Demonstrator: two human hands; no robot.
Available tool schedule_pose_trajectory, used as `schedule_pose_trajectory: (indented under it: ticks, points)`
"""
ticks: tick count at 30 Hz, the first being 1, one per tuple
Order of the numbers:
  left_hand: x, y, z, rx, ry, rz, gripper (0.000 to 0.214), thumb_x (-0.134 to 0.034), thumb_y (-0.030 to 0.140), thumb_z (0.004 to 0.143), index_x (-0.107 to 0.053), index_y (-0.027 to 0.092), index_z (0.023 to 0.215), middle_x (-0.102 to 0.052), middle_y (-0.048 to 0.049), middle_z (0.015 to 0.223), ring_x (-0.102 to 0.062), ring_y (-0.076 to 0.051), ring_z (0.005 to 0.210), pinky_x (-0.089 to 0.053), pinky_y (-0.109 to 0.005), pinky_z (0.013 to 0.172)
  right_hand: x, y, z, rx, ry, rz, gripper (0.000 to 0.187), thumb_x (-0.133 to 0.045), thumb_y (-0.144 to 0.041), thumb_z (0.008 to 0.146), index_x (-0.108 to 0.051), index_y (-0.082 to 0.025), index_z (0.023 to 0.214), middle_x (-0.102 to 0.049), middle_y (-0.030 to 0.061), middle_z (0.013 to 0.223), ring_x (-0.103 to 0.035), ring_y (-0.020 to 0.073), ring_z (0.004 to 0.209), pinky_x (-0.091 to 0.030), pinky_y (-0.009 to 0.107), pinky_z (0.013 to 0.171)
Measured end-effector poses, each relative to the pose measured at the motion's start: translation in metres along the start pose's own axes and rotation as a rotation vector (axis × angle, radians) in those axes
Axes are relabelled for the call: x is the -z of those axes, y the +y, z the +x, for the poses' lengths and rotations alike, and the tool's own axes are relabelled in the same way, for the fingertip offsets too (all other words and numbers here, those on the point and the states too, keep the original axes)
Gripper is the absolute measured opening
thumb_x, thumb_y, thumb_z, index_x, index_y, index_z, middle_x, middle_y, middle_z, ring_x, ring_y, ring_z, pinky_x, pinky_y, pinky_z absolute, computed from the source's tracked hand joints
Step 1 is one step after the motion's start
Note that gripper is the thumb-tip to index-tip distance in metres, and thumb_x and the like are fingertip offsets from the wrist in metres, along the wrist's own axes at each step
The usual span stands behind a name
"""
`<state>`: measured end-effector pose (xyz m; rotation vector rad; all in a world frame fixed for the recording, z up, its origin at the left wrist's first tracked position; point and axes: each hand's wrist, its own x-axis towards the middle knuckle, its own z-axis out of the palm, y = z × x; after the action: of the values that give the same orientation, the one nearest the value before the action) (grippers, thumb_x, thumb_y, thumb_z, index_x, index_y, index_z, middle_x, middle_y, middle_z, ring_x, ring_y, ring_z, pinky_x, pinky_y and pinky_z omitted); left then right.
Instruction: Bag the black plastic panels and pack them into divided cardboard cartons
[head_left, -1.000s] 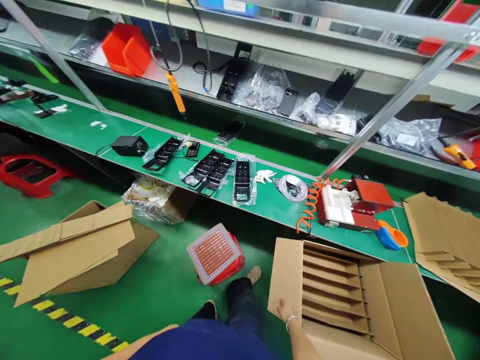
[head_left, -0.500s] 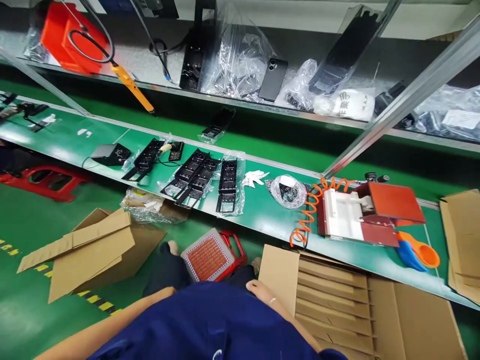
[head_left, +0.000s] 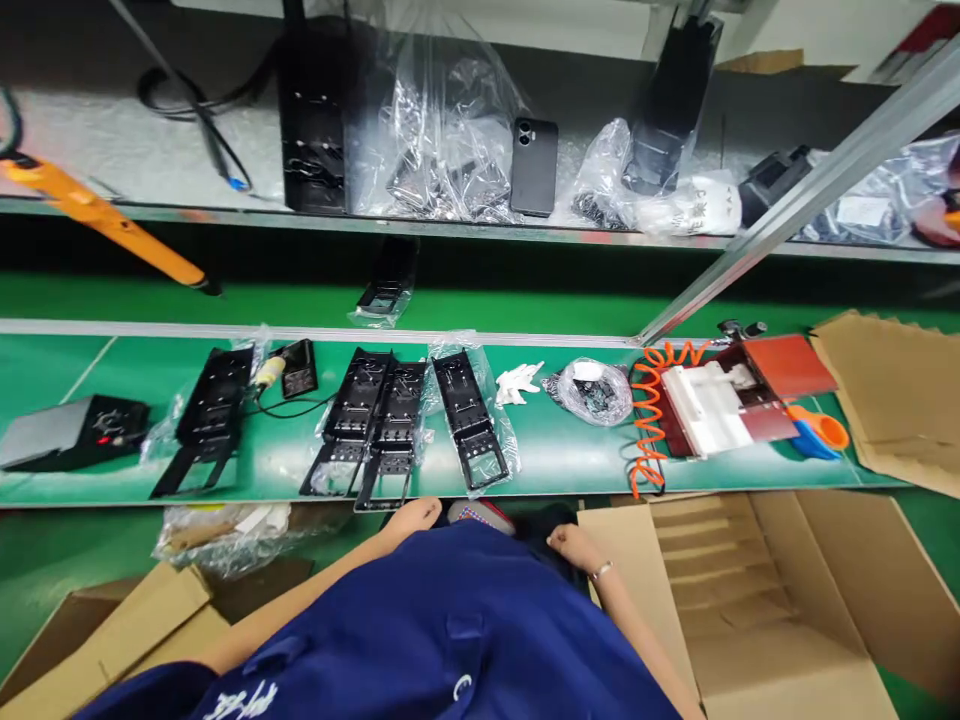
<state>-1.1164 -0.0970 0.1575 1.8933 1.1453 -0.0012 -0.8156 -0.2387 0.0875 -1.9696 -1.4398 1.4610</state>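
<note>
My left hand is low at the bench's front edge, just below a pair of black metal frames. Its fingers are mostly hidden, so I cannot tell whether they are closed. Over my lap, beside the open cardboard box, my right hand has its fingers curled in. Whatever they might hold is hidden. Between the hands, part of a patterned stool seat shows under the bench edge. Another black frame lies on clear plastic, with a white glove to its right.
The green bench also carries a black frame at left, a grey-black control box, a bagged coil of parts, an orange coiled hose and a red-white machine. Above runs a shelf. Cardboard lies at lower left.
My view has turned and come closer to the bench. My left hand has moved forward to the bench edge. The stool is now mostly hidden; my right hand stays low near the box.
</note>
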Motion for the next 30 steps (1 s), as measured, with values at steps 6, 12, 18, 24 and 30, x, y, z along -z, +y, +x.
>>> schedule_pose_trajectory:
  ticks: [6,12,18,24,30]
  points:
    - [-0.018,-0.035,0.03,0.012,-0.179,-0.192,0.029,-0.056,0.04,0.085,-0.059,0.021,0.063,-0.07,0.0002,0.069,-0.066,-0.018,0.068,-0.051,-0.029,0.067,0.048,-0.095,0.082,0.143,0.218,-0.17,0.034,-0.04,-0.03,0.096,-0.072,-0.02,0.1,-0.074,0.0097,0.105,-0.067,0.022,0.1,-0.05,0.034,0.093]
    - [-0.014,-0.029,0.034,0.044,-0.001,-0.301,0.034,-0.04,0.048,0.086,-0.062,0.023,0.081,-0.074,-0.0035,0.082,-0.069,-0.021,0.077,-0.053,-0.032,0.077,0.08,-0.143,0.208,0.296,0.323,-0.317,0.032,-0.05,-0.009,0.089,-0.069,-0.019,0.113,-0.061,0.0132,0.131,-0.053,0.0235,0.126,-0.044,0.036,0.107]
    - [0.05,-0.007,0.059,-0.102,0.26,-0.16,0.036,-0.042,0.048,0.089,-0.066,0.022,0.09,-0.075,-0.0036,0.085,-0.07,-0.021,0.081,-0.054,-0.033,0.08,0.123,-0.131,0.21,0.425,0.539,-0.151,0.02,-0.047,-0.021,0.094,-0.065,-0.017,0.101,-0.067,0.0102,0.106,-0.061,0.0214,0.104,-0.052,0.037,0.095]
    - [0.058,0.047,0.145,-0.373,0.43,-0.031,0.063,-0.052,0.043,0.085,-0.047,0.018,0.143,-0.055,-0.0155,0.145,-0.062,-0.027,0.119,-0.055,-0.038,0.088,0.137,-0.102,0.185,0.614,0.573,0.516,0.038,-0.055,-0.057,0.086,-0.061,-0.02,0.094,-0.067,0.0041,0.085,-0.066,0.0177,0.078,-0.056,0.028,0.062]
    - [0.031,0.093,0.157,-0.654,0.53,0.036,0.064,-0.059,0.049,0.086,-0.049,0.019,0.14,-0.059,-0.014,0.139,-0.059,-0.028,0.121,-0.049,-0.042,0.098,0.119,-0.084,0.159,0.71,0.523,0.649,0.04,-0.069,-0.058,0.076,-0.062,-0.02,0.081,-0.063,-0.0007,0.071,-0.061,0.0133,0.066,-0.052,0.023,0.058]
